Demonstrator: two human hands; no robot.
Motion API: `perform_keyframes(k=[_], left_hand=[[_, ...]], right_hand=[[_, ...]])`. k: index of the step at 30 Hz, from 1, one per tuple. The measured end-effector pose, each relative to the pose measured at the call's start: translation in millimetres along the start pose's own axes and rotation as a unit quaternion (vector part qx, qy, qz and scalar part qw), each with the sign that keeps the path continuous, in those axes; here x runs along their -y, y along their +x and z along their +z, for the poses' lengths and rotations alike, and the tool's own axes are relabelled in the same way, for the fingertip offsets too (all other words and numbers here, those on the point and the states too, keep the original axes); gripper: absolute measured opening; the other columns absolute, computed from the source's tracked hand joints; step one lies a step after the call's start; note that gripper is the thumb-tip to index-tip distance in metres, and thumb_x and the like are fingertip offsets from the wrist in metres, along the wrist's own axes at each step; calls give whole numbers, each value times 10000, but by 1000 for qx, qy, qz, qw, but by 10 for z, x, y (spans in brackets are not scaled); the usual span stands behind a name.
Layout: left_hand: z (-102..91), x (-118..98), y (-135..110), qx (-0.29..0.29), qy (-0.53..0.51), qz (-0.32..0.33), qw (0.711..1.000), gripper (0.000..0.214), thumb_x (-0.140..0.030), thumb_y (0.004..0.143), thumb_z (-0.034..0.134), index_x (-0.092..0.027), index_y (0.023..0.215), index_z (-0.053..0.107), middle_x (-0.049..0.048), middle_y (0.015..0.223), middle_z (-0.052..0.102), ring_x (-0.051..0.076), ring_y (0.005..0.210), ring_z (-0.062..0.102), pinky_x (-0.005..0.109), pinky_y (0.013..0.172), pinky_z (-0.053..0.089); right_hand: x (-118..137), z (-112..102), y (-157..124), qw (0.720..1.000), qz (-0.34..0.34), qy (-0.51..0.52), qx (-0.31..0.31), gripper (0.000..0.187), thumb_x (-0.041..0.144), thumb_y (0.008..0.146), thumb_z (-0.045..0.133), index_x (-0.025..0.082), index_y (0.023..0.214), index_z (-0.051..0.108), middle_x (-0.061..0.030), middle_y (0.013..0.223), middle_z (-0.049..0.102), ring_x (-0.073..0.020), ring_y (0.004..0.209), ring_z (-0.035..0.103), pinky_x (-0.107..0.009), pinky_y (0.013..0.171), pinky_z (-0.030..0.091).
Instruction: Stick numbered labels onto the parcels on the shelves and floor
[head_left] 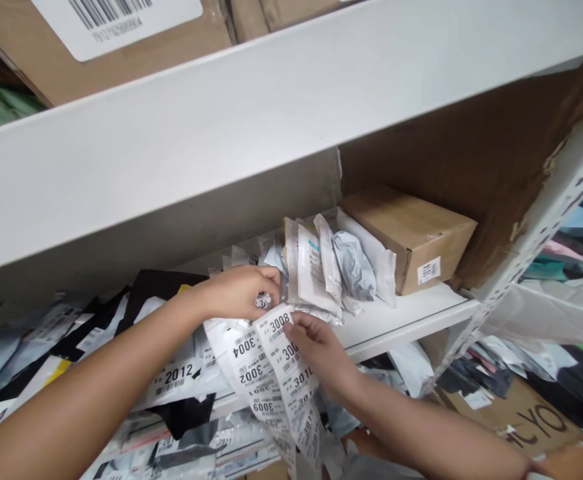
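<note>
My right hand (324,350) pinches a long strip of white number labels (291,360) between thumb and fingers, close to the one printed 3008. The strip hangs down in folds, with 3004, 3002 and 3009 upside down on its left fold. Just up and left of it, my left hand (244,293) is closed, its fingers curled round a small white label (262,301) on which a 3 shows. Its fingertips are partly hidden. Beyond that hand, white padded mailers (316,267) and a crumpled grey poly mailer (354,263) stand on the shelf.
A cardboard box (411,240) with a 1014 label sits at the shelf's right end. The white beam of the upper shelf (271,127) crosses overhead. Labelled parcels (176,377) are packed at left and below. A perforated white post (536,273) rises at right, with more parcels beyond.
</note>
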State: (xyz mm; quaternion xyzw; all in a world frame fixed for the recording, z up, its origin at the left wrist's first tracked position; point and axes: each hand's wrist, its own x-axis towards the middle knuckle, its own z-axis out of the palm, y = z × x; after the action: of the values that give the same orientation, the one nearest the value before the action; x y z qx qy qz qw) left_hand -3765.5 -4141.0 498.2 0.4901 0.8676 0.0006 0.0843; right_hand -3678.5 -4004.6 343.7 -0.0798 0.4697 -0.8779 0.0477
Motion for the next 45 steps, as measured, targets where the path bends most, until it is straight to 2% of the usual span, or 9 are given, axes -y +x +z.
perform_keyframes(k=[7, 11, 15, 20, 24, 32, 36, 41, 45], left_hand=[[-18, 13, 24, 49, -148, -59, 986, 289, -290, 930, 388, -222, 968, 667, 6, 956, 691, 156, 858, 608, 262, 756, 433], [70, 10, 56, 23, -103, -111, 988, 278, -467, 809, 611, -200, 885, 637, -4, 840, 669, 150, 720, 574, 249, 637, 390], [178, -37, 82, -18, -100, -173, 980, 251, -453, 816, 588, -205, 827, 633, -8, 765, 665, 156, 685, 586, 255, 614, 383], [245, -168, 85, -68, 40, -173, 982, 196, -356, 894, 465, -246, 932, 622, 18, 855, 689, 201, 769, 628, 275, 614, 386], [281, -257, 111, -41, 145, -172, 974, 289, -325, 938, 370, -226, 1073, 605, 86, 963, 697, 253, 832, 660, 316, 647, 439], [403, -349, 127, -36, 155, -208, 965, 333, -381, 963, 351, -212, 1105, 600, 106, 999, 686, 250, 821, 684, 319, 649, 481], [400, -346, 90, -40, 149, -240, 958, 280, -363, 939, 410, -200, 1094, 577, 94, 979, 693, 263, 821, 686, 333, 658, 488], [143, -320, 76, -86, 144, -316, 934, 342, -377, 870, 535, -216, 1169, 494, 73, 910, 702, 271, 807, 678, 335, 646, 479], [30, -324, 212, -156, 252, -305, 905, 478, -275, 798, 620, -223, 1253, 482, 116, 1137, 637, 273, 853, 670, 335, 656, 481]], right_hand=[[69, 67, 95, 991, 65, 66, -94, 410, 495, 599, 827, 148, 671, 620, 32, 554, 557, -99, 519, 465, -239, 552, 341], [-21, 79, 146, 985, 52, 95, -134, 453, 532, 567, 836, 164, 633, 579, 34, 530, 555, -109, 506, 475, -251, 544, 352], [-110, 70, 154, 978, 25, 92, -184, 476, 563, 620, 799, 186, 616, 510, 53, 520, 524, -96, 491, 439, -242, 522, 334], [-45, 67, 73, 989, 42, 88, -111, 423, 493, 592, 846, 175, 694, 588, 30, 577, 593, -115, 519, 510, -255, 545, 385], [76, 70, -10, 986, 90, 98, -97, 442, 545, 628, 811, 165, 727, 609, -3, 606, 642, -131, 517, 557, -255, 530, 409], [181, -330, -261, 991, 132, 6, 12, 433, 425, 626, 850, 148, 878, 632, -29, 748, 705, -154, 666, 657, -269, 654, 494], [309, -532, -389, 972, 174, -72, 138, 433, 311, 571, 895, 154, 874, 629, -6, 782, 685, -127, 663, 632, -242, 645, 487], [396, -452, -307, 966, -64, -213, 129, 200, 360, 802, 730, 176, 878, 713, -61, 1028, 636, -195, 982, 616, -335, 902, 472], [250, -384, -166, 962, -188, -175, 95, 134, 348, 827, 710, 225, 874, 735, -82, 1250, 558, -245, 1253, 488, -421, 1102, 340]])
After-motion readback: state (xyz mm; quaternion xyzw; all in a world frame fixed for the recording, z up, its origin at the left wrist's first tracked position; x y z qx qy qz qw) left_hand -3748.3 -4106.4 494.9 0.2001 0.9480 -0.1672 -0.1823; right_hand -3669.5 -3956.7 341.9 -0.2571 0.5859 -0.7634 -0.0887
